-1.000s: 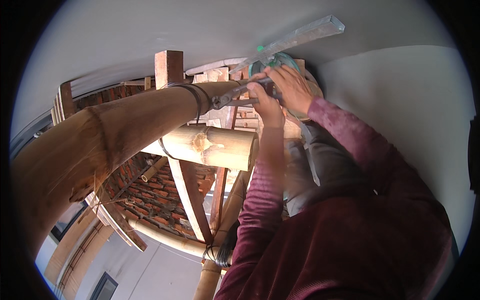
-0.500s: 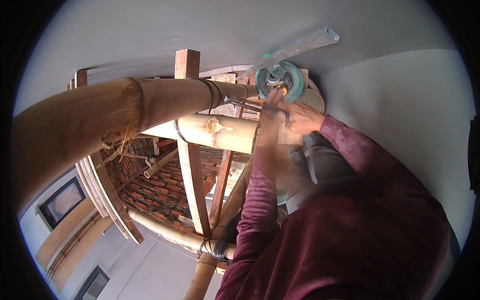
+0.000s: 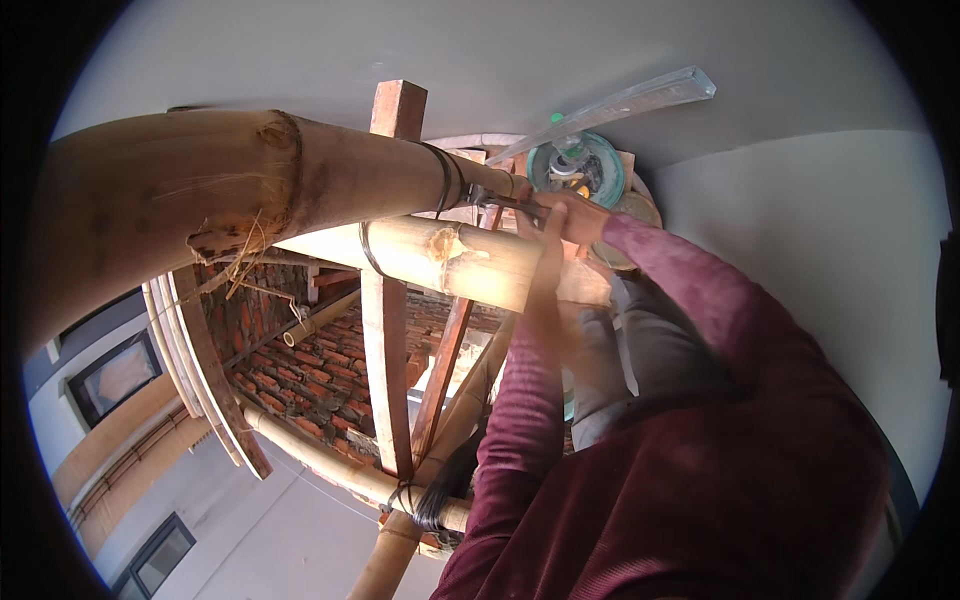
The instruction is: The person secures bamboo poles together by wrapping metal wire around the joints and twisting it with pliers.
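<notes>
A dark metal plier-like tool [image 3: 506, 200] has its head at the black wire ties [image 3: 443, 170] around the thick bamboo pole [image 3: 350, 165]. My left hand [image 3: 550, 235] is blurred, closed on the tool's handles. Beside it, my right hand [image 3: 585, 220] also grips the tool, its fingers partly hidden. Just below them lies a shorter, pale bamboo length [image 3: 400, 247], bound with black wire over wooden posts [image 3: 383, 370].
Behind my hands are a teal bucket [image 3: 612, 178] holding a bottle and small items, and a long metal channel [image 3: 640, 100]. A grey wall [image 3: 790, 200] is at right. Brickwork [image 3: 315, 370] and windows [image 3: 110, 375] show far below.
My view has shifted, so the upper pole sits higher in it. Both hands have dropped with the tool's handles, uncovering more of the bucket, while the tool's head stays by the wire.
</notes>
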A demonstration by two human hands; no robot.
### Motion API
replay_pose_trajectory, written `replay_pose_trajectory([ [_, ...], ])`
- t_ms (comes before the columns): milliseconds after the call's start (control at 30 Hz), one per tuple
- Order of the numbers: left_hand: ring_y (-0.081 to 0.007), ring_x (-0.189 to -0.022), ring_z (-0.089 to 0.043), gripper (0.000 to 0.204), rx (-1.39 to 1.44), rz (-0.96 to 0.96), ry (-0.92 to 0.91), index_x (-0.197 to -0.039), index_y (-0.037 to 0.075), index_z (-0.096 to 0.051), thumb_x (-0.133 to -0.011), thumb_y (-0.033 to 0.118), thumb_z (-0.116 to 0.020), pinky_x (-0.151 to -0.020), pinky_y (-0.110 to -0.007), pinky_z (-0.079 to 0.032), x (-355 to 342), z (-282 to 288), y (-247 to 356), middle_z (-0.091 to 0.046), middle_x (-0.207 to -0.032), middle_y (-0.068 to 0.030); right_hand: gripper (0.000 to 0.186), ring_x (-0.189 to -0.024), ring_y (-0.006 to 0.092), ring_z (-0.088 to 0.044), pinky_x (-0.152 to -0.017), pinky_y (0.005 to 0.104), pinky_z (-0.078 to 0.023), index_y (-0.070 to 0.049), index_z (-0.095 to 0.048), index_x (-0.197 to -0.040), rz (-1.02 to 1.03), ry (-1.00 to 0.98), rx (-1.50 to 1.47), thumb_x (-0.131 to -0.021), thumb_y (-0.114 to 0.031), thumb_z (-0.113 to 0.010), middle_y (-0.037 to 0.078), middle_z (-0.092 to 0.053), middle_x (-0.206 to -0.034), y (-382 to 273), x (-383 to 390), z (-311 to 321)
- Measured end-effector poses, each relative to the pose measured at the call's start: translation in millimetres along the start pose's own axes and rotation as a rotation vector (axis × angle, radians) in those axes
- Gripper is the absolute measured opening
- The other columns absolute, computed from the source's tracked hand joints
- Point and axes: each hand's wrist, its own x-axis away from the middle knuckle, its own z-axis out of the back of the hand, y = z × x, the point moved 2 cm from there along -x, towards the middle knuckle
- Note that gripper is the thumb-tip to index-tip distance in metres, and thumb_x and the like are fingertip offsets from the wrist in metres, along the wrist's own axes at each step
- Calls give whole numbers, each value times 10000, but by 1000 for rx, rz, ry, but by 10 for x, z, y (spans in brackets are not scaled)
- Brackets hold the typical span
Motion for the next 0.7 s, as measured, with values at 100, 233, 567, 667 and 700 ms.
replay_pose_trajectory([
  [100, -212, -1236, -414, 697, -251, 18, -26, -1431, 30, -304, -871, 249, -656, -1031, -325, -347, -140, 184, -74, -434, -1333, -124, 432, -943, 419, -580, -764, 455, -474, -78, -500, -1188, 95, 134, -12, -760, -50, -558, 209, -611, -1022, 145, -179, -128],
  [233, -211, -1225, -450, 711, -185, -43, -192, -1405, 26, -358, -846, 305, -697, -1021, -329, -361, -17, 235, -30, -497, -1278, -113, 343, -898, 406, -596, -753, 441, -479, -36, -545, -1077, 99, 105, 40, -734, -41, -548, 224, -617, -947, -73, 142, 23],
  [567, -188, -854, -639, 201, -157, -108, -195, -900, 14, -690, -803, 188, -717, -851, -333, -487, 1229, 956, 1504, -689, -856, -102, 371, -771, 297, -650, -731, 454, -537, 77, -543, -1098, -560, -716, -1244, -813, -160, -535, 195, -639, -891, -591, 739, 215],
  [667, -303, -1124, -523, 570, -1140, -712, 512, -1130, 43, -551, -711, 343, -795, -942, -398, -417, 1263, 1505, 2236, -580, -1160, -163, 367, -781, 289, -646, -751, 415, -518, 70, -546, -1126, -549, -604, -1134, -872, -195, -528, 191, -641, -902, -552, 753, 83],
  [700, -319, -1168, -482, 741, -1212, -513, 538, -1231, 29, -487, -692, 439, -789, -978, -417, -391, 1193, 1679, 2250, -562, -1195, -165, 366, -784, 286, -645, -760, 400, -511, 68, -546, -1135, -541, -566, -1096, -891, -204, -523, 189, -642, -903, -571, 765, 70],
])
